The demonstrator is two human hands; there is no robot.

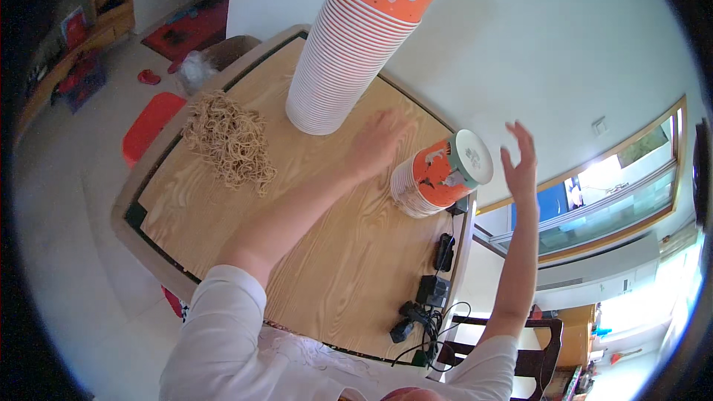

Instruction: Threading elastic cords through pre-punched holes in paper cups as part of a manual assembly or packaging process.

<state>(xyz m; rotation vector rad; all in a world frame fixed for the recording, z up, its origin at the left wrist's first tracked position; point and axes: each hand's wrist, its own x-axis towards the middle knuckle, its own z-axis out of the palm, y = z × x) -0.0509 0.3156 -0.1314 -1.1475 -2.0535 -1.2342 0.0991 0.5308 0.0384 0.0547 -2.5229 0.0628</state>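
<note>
A tall stack of paper tubs (355, 48) with white rims and an orange, patterned top tub rises from the far side of the wooden table. A shorter stack of the same tubs (434, 177) stands upside down near the right edge, a pale round base uppermost. My left hand (382, 141) is over the table between the two stacks, slightly blurred, fingers stretched out and holding nothing. To the right of the short stack my right hand (521, 163) is raised, empty, its fingers apart. A tangled heap of brown string (229, 139) lies on the table's left side.
Black power adapters (432, 291) and cables lie along the right edge of the wooden table (319, 252). A wall (549, 67) rises behind the table. A red stool (151, 128) is at its left, a dark chair (546, 356) at the lower right.
</note>
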